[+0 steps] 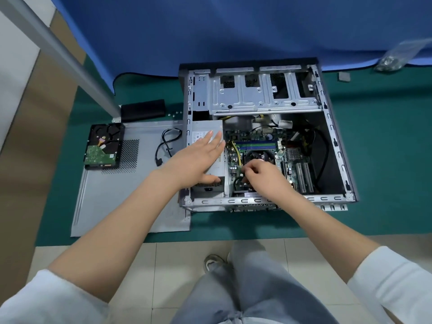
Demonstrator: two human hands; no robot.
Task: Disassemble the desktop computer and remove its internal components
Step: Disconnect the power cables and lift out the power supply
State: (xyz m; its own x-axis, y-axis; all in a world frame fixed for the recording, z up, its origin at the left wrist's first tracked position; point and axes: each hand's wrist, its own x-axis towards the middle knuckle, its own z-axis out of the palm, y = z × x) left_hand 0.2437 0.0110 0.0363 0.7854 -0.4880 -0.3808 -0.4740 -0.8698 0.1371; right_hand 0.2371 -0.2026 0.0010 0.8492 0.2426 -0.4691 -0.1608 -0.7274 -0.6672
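Observation:
The open computer case (pixel 336 146) lies on its side on the green mat. Inside are the motherboard (pixel 289 157), the grey power supply (pixel 205 134) at the left and the empty drive cage (pixel 261 94) at the back. My left hand (pixel 198 157) rests flat with straight fingers on the power supply. My right hand (pixel 261 174) reaches down beside the CPU cooler (pixel 257 156), fingers curled and pinching something small near the cables there; what it pinches is hidden.
The removed side panel (pixel 112 195) lies left of the case with a hard drive (pixel 102 147) and a black cable (pixel 167 146) on it. A black block (pixel 143 110) and loose screws (pixel 175 114) sit behind. A plastic bag (pixel 397 57) lies at the back right.

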